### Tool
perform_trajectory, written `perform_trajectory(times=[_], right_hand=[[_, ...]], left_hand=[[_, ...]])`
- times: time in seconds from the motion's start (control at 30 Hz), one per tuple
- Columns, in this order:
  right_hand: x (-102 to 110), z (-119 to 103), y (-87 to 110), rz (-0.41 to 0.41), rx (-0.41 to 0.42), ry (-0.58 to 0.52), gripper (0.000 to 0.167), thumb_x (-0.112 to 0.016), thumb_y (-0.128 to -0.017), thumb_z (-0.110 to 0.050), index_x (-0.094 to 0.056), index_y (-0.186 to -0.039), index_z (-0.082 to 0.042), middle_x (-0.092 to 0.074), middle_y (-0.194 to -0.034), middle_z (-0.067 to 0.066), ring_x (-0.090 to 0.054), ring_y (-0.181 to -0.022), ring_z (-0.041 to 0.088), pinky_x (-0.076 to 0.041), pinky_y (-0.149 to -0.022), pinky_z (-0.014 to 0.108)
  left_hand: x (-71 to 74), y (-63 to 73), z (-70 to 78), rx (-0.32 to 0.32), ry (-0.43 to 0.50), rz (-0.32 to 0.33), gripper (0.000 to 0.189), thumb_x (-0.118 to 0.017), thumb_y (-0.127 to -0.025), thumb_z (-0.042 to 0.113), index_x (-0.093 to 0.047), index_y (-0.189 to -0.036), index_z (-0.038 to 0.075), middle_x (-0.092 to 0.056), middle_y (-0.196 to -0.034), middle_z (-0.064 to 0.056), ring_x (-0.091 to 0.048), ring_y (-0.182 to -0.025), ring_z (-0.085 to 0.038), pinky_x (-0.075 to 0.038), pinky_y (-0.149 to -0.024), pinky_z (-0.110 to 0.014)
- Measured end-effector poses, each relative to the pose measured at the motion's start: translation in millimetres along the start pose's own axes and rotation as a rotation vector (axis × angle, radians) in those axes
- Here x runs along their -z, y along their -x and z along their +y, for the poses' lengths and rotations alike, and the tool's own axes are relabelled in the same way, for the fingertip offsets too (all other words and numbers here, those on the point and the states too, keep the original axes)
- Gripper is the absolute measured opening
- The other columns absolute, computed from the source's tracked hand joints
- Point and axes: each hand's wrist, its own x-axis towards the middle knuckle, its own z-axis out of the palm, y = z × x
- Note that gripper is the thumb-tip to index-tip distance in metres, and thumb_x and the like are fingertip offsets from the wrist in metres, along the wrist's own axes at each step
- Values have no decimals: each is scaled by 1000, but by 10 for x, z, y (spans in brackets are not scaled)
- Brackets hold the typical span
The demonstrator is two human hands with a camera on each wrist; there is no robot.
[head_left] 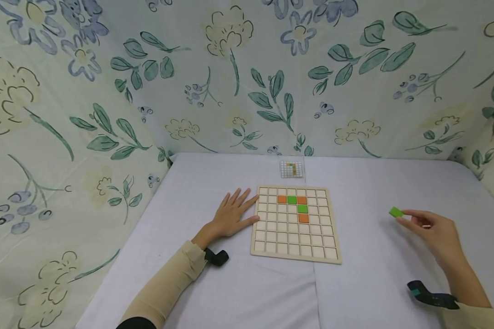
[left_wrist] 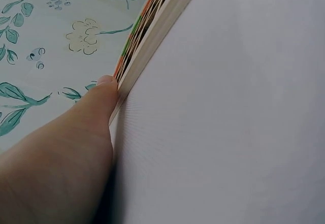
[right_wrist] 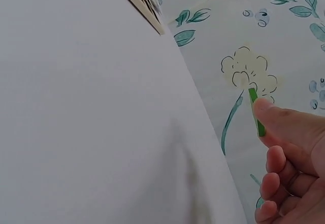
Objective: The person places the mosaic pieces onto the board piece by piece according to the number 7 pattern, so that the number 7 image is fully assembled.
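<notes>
A square wooden grid board (head_left: pixel 280 237) lies on the table, its cells mostly pale. Orange and green tiles fill several cells: a short row near the top, then a column running down from the row's right end. My left hand (head_left: pixel 230 217) lies at the board's left edge with fingers spread; its thumb touches the rim, as the left wrist view also shows. Out to the right of the board, my right hand (head_left: pixel 434 228) pinches a green square tile (head_left: pixel 395 212) between thumb and fingertip, above the cloth. The right wrist view shows that tile (right_wrist: pixel 257 112) edge-on.
Behind the board lies a small card (head_left: pixel 291 169) printed with a grid and a coloured pattern. White cloth (head_left: pixel 366 274) covers the table, with a seam running towards the front. A floral curtain (head_left: pixel 247 105) hangs along the back and left side.
</notes>
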Motion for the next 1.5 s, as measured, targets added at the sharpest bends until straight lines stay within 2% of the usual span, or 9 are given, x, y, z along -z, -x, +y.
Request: perform_trajectory(times=[0.37, 0.6, 0.83, 1.03, 1.23, 1.5], right_hand=[[-83, -241, 16, -50, 65, -23, 45, -76, -91, -29, -68, -119, 6, -54, -85, 3, -45, -76, 9, -39, -55, 18], [-170, -402, 21, -68, 90, -18, 43, -76, -91, -29, -69, -117, 5, -54, -86, 6, -45, -75, 11, -38, -52, 21], [-290, -530, 19, -105, 128, -68, 39, -77, -90, -26, -70, -115, 3, -52, -86, 10, -45, -73, 15, -37, -50, 25], [-421, -617, 8, -135, 143, -91, 35, -79, -88, -23, -71, -112, 1, -51, -84, 8, -44, -73, 17, -36, -49, 28], [-520, -721, 11, -178, 206, -101, 32, -79, -88, -20, -71, -111, 1, -51, -83, 8, -45, -73, 18, -37, -51, 24], [-678, -837, 8, -221, 243, -138, 29, -80, -87, -15, -72, -111, 0, -51, -81, 7, -45, -73, 16, -38, -53, 23]], left_hand=[[14, 11, 5, 15, -17, -15, 75, -31, -99, 69, -15, -161, 32, -7, -167, -4, 0, -152, -32, 1, -119, -56], [22, 2, 13, 14, -10, -19, 75, -32, -99, 69, -15, -161, 31, -7, -167, -4, -1, -152, -33, 1, -118, -56], [33, 0, 19, 13, -19, -18, 75, -32, -99, 68, -16, -161, 30, -8, -167, -5, -1, -152, -33, 0, -119, -56], [35, 0, 18, 17, -17, -19, 75, -32, -99, 69, -16, -161, 31, -8, -167, -4, -1, -152, -32, 1, -119, -55], [23, -3, 17, 17, -26, -20, 75, -32, -99, 69, -14, -161, 31, -7, -167, -3, 0, -152, -32, 1, -119, -55], [4, -11, -3, 23, -24, -18, 76, -31, -98, 70, -15, -161, 31, -6, -167, -3, 0, -152, -32, 2, -119, -55]])
